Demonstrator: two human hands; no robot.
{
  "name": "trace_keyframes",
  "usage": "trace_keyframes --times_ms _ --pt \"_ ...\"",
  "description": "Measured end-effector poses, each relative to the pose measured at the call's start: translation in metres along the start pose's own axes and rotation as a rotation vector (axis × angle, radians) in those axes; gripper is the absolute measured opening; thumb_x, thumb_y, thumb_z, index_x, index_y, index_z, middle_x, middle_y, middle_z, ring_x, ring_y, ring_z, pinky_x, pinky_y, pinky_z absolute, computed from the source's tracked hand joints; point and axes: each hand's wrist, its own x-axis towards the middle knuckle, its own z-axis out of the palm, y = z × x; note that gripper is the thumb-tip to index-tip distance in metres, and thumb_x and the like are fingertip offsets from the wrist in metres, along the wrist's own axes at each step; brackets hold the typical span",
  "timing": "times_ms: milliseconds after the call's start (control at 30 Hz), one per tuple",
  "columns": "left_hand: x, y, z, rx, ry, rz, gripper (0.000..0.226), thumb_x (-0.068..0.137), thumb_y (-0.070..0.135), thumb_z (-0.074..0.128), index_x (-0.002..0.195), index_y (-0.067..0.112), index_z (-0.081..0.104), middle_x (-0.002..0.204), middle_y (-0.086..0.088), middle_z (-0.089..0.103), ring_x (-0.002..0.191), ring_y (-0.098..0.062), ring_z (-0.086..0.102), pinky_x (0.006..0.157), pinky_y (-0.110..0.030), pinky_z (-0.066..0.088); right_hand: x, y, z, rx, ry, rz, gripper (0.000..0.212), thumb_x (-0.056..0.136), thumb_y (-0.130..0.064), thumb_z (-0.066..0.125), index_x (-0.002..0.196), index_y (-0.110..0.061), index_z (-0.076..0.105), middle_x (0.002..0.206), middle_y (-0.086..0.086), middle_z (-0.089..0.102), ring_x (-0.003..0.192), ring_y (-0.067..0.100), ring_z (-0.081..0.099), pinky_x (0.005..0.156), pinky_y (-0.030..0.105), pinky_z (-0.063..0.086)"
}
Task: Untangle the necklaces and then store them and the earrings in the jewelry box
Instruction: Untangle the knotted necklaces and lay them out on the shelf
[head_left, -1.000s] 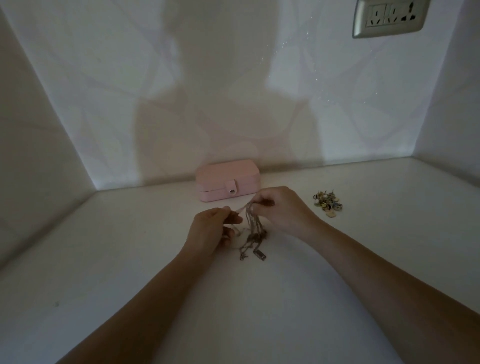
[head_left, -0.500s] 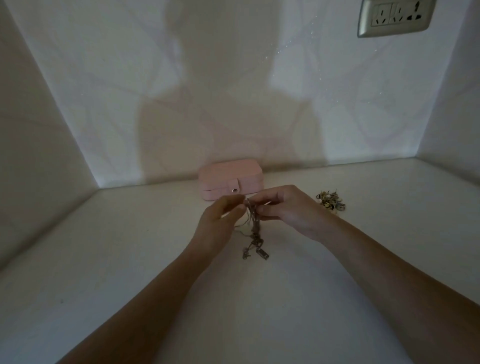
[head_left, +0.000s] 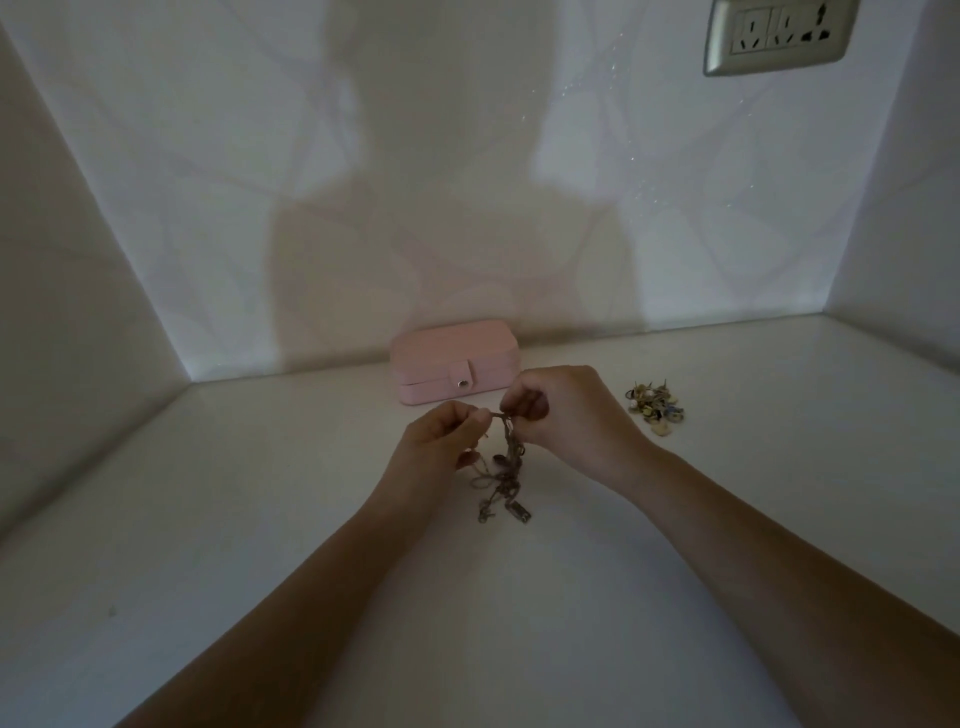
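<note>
A tangle of thin chain necklaces (head_left: 503, 478) hangs between both hands over the white counter, its pendants trailing down onto the surface. My left hand (head_left: 439, 441) pinches the chains at their top from the left. My right hand (head_left: 563, 415) pinches the same bunch from the right, fingers curled. Behind the hands a pink jewelry box (head_left: 454, 358) stands closed with its snap tab fastened, against the back wall. A small heap of earrings (head_left: 655, 408) lies on the counter to the right of my right hand.
The white counter (head_left: 260, 519) sits in a niche with walls at the left, back and right. A wall socket plate (head_left: 779, 34) is mounted high at the right on the back wall.
Both hands have shifted a little around the top of the tangle and closed tighter on the chains. The bunch still hangs between them with its pendants on the counter.
</note>
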Motion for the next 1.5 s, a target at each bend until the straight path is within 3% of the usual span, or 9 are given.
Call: trace_keyframes --times_ms 167,333,433,567,833,967,1133,1300,1500 --pt "0.001 0.009 0.001 -0.337 0.028 -0.101 0.033 0.094 0.004 0.042 0.069 0.008 0.063 0.077 -0.006 0.07 0.081 -0.019 0.066 0.082 -0.029 0.05 0.003 0.002 -0.004 0.166 0.022 0.167 0.011 0.077 -0.004 0.074 0.082 -0.013 0.075 0.067 -0.008 0.066 0.062 -0.004 0.062 0.065 0.007 0.046" --pt "0.003 0.018 -0.003 -0.687 0.079 -0.163 0.029 0.092 0.005 0.037 0.064 0.011 0.041 0.049 -0.002 0.045 0.045 -0.015 0.053 0.061 -0.028 0.059 0.006 -0.002 -0.009 0.855 -0.173 0.527 0.009 0.091 -0.003 0.059 0.085 -0.007 0.066 0.078 0.007 0.068 0.075 0.018 0.065 0.083 0.031 0.052" --pt "0.003 0.02 -0.01 -0.671 0.08 -0.21 0.026 0.087 0.008 0.036 0.062 0.017 0.033 0.049 0.004 0.023 0.036 -0.008 0.024 0.034 -0.017 0.031 0.007 -0.003 -0.011 1.162 -0.256 0.676 0.009 0.093 -0.008 0.055 0.087 -0.005 0.061 0.077 0.008 0.064 0.074 0.02 0.063 0.082 0.033 0.051" --pt "0.004 0.019 -0.016 -0.654 0.021 -0.217 0.021 0.079 0.012 0.034 0.06 0.019 0.029 0.049 0.006 0.02 0.035 -0.006 0.018 0.031 -0.019 0.012 0.009 -0.002 -0.013 1.317 -0.176 0.657 0.005 0.078 -0.012 0.063 0.08 -0.006 0.063 0.067 0.004 0.063 0.065 0.016 0.063 0.078 0.032 0.052" --pt "0.005 0.013 -0.021 -0.573 0.151 -0.178 0.022 0.082 0.012 0.028 0.062 0.022 0.023 0.051 0.004 0.023 0.042 -0.011 0.022 0.041 -0.022 0.018 0.009 0.005 -0.012 1.191 -0.076 0.615 0.01 0.086 -0.01 0.064 0.077 -0.007 0.066 0.073 0.003 0.066 0.073 0.015 0.065 0.088 0.032 0.051" --pt "0.006 0.006 -0.022 -0.228 0.233 -0.056 0.028 0.089 0.007 0.042 0.062 0.01 0.046 0.059 -0.002 0.051 0.062 -0.018 0.05 0.065 -0.031 0.045 0.009 -0.003 -0.012 1.244 -0.19 0.514 0.016 0.091 -0.01 0.055 0.078 -0.006 0.062 0.067 0.005 0.064 0.065 0.016 0.065 0.074 0.029 0.057" --pt "0.002 0.005 -0.011 -0.078 -0.006 0.001 0.013 0.088 0.01 0.061 0.099 0.011 0.069 0.107 -0.005 0.07 0.105 -0.017 0.063 0.095 -0.029 0.047 0.003 -0.009 -0.012 0.948 -0.186 0.339 0.007 0.086 -0.01 0.065 0.079 -0.008 0.065 0.055 0.002 0.055 0.043 0.011 0.048 0.048 0.021 0.044" --pt "-0.005 0.001 0.002 -0.081 -0.183 -0.023 0.022 0.072 0.021 0.071 0.09 0.01 0.073 0.095 -0.011 0.074 0.094 -0.018 0.068 0.092 -0.028 0.052 0.0 -0.013 -0.013 0.79 -0.15 0.198 0.006 0.09 -0.013 0.063 0.086 -0.008 0.064 0.042 0.001 0.049 0.03 0.008 0.034 0.039 0.022 0.026" --pt "-0.003 0.003 0.002 -0.207 -0.208 0.0 0.022 0.082 0.018 0.062 0.097 0.004 0.066 0.098 -0.014 0.069 0.1 -0.025 0.066 0.096 -0.032 0.05 0.002 -0.014 -0.015 0.906 -0.324 0.191 0.017 0.091 0.003 0.055 0.1 -0.01 0.061 0.069 0.003 0.064 0.047 0.006 0.048 0.04 0.015 0.034"
